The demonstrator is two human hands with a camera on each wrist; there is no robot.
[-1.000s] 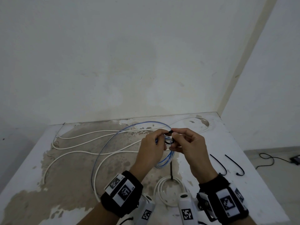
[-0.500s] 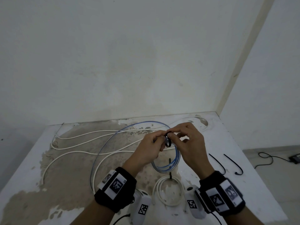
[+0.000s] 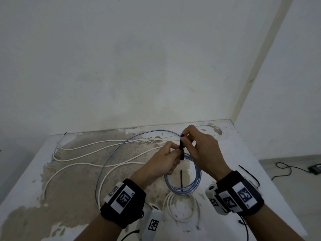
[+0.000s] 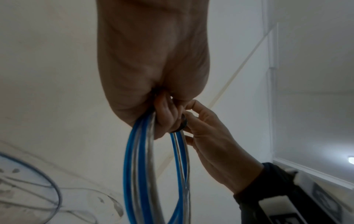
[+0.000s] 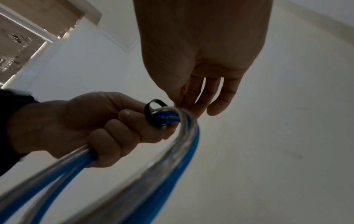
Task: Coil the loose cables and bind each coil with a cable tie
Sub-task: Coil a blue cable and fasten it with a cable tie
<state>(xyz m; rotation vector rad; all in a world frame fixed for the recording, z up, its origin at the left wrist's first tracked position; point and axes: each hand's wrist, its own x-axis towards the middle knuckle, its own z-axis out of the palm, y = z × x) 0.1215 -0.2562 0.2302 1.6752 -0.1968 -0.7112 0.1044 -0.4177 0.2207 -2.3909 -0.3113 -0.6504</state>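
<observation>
My left hand (image 3: 175, 153) grips the top of a blue cable coil (image 3: 182, 181), which hangs above the table. In the left wrist view the blue cable coil (image 4: 138, 166) drops from the fist. A black cable tie (image 3: 181, 147) is looped round the bundle beside the left fingers. My right hand (image 3: 184, 140) pinches the tie's upper end. The right wrist view shows the tie's loop (image 5: 153, 112) around the blue strands (image 5: 172, 148), next to my left hand (image 5: 76, 124). The blue cable's loose tail (image 3: 121, 150) arcs over the table.
A white coil (image 3: 180, 207) lies on the stained table (image 3: 52, 197) under the hands, with a black tie end (image 3: 181, 179) standing up from it. Long loose white cables (image 3: 86, 148) snake across the left. Spare black ties (image 3: 248, 174) lie at the right, near the table edge.
My right fingers have moved up along the tie, which now stands upright over the bundle. The blue coil has swung to hang more to the right of my left hand.
</observation>
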